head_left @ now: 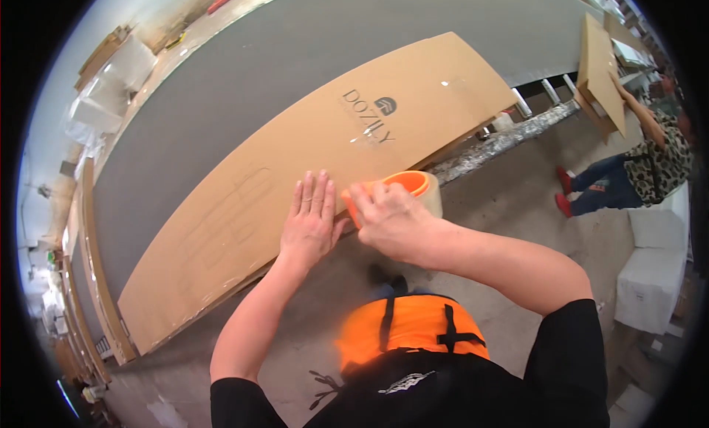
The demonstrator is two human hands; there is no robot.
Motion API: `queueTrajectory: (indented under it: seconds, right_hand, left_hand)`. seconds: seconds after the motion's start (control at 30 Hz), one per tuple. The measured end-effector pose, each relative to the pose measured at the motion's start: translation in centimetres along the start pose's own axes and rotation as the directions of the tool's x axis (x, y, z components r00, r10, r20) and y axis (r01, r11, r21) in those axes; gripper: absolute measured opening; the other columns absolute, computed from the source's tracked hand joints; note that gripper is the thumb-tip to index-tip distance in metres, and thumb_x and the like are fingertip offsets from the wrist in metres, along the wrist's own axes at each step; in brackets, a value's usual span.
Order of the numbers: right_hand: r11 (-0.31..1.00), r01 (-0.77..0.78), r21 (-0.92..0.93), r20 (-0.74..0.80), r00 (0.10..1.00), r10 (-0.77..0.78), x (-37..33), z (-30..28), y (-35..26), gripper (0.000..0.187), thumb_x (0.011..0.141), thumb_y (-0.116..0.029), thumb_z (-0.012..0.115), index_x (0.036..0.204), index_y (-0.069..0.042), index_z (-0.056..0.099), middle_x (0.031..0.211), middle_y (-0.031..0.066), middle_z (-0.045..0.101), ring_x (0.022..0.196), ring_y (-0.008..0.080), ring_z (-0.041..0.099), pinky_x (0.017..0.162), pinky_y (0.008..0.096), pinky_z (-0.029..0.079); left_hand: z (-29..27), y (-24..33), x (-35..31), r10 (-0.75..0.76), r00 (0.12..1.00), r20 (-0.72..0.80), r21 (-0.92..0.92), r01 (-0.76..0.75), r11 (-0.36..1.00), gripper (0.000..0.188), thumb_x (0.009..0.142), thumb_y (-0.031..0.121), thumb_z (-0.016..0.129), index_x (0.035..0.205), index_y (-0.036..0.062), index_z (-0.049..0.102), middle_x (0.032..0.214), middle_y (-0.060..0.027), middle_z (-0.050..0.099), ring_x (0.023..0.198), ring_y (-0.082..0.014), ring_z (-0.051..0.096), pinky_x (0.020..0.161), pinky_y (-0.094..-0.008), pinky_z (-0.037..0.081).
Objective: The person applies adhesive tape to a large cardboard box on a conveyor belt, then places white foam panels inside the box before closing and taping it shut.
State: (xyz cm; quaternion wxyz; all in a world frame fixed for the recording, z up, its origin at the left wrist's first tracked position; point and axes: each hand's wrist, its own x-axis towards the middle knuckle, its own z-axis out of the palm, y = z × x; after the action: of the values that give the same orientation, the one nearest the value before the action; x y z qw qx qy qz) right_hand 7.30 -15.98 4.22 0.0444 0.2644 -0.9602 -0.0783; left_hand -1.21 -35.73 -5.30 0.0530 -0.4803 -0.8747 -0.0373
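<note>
A long, flat brown cardboard box [295,140] lies before me along the near edge of a grey surface. My left hand [309,215] rests flat on its near edge, fingers stretched out together. Beside it, to the right, my right hand [395,220] is wrapped round an orange tape dispenser [408,181] with a wide roll of tape [431,196] on it. The dispenser is at the box's near edge, close to my left fingers. Its front end is partly hidden by my fingers.
The grey conveyor-like surface [199,125] runs under and beyond the box. A foil-wrapped rail [509,138] and metal rollers [521,103] show at right. Farther right, another person [628,158] holds a brown carton [600,70]. White wrapped blocks [650,289] stand on the floor.
</note>
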Motion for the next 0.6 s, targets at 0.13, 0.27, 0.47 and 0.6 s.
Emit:
queueTrajectory:
  seconds: [0.13, 0.27, 0.47, 0.6]
  right_hand:
    - [1.000, 0.010, 0.012, -0.025, 1.000, -0.010, -0.1, 0.8, -0.4, 0.027, 0.066, -0.020, 0.069, 0.084, -0.001, 0.075, 0.110, 0.0212, 0.058, 0.077, 0.0260, 0.062, 0.057, 0.0328, 0.048]
    - [0.998, -0.017, -0.058, -0.032, 0.999, 0.015, 0.6, 0.4, -1.2, 0.025, 0.067, -0.020, 0.067, 0.083, -0.004, 0.076, 0.110, 0.0238, 0.060, 0.074, 0.0251, 0.061, 0.053, 0.0305, 0.044]
    - [0.998, 0.010, -0.054, -0.108, 0.994, -0.015, -0.5, 1.7, 0.7, 0.029, 0.068, -0.022, 0.065, 0.087, -0.002, 0.075, 0.117, 0.0231, 0.059, 0.074, 0.0240, 0.060, 0.054, 0.0324, 0.045]
    - [0.998, 0.041, -0.039, -0.111, 0.993, -0.046, -3.0, 1.8, 5.4, 0.037, 0.071, -0.024, 0.064, 0.100, -0.001, 0.072, 0.113, 0.0166, 0.055, 0.076, 0.0235, 0.060, 0.055, 0.0344, 0.046]
  left_hand:
    - [0.5, 0.8, 0.3, -0.044, 0.999, -0.031, 0.028, 0.044, 0.999, 0.076, 0.091, 0.041, 0.060, 0.144, -0.0076, 0.037, 0.156, -0.0232, 0.030, 0.147, -0.0411, 0.022, 0.122, -0.0501, 0.015]
    - [0.5, 0.6, 0.0, -0.052, 0.999, -0.001, 0.046, 0.052, 0.998, 0.076, 0.091, 0.042, 0.060, 0.145, -0.0071, 0.036, 0.157, -0.0229, 0.028, 0.148, -0.0406, 0.020, 0.122, -0.0501, 0.014]
    - [0.2, 0.7, -0.1, -0.078, 0.996, 0.032, 0.050, 0.076, 0.996, 0.078, 0.090, 0.041, 0.062, 0.146, -0.0069, 0.035, 0.158, -0.0231, 0.025, 0.149, -0.0404, 0.018, 0.122, -0.0502, 0.014]
    - [0.0, 0.6, -0.6, -0.104, 0.994, 0.045, 0.029, 0.103, 0.994, 0.081, 0.088, 0.038, 0.066, 0.147, -0.0071, 0.033, 0.158, -0.0234, 0.024, 0.148, -0.0408, 0.018, 0.122, -0.0504, 0.014]
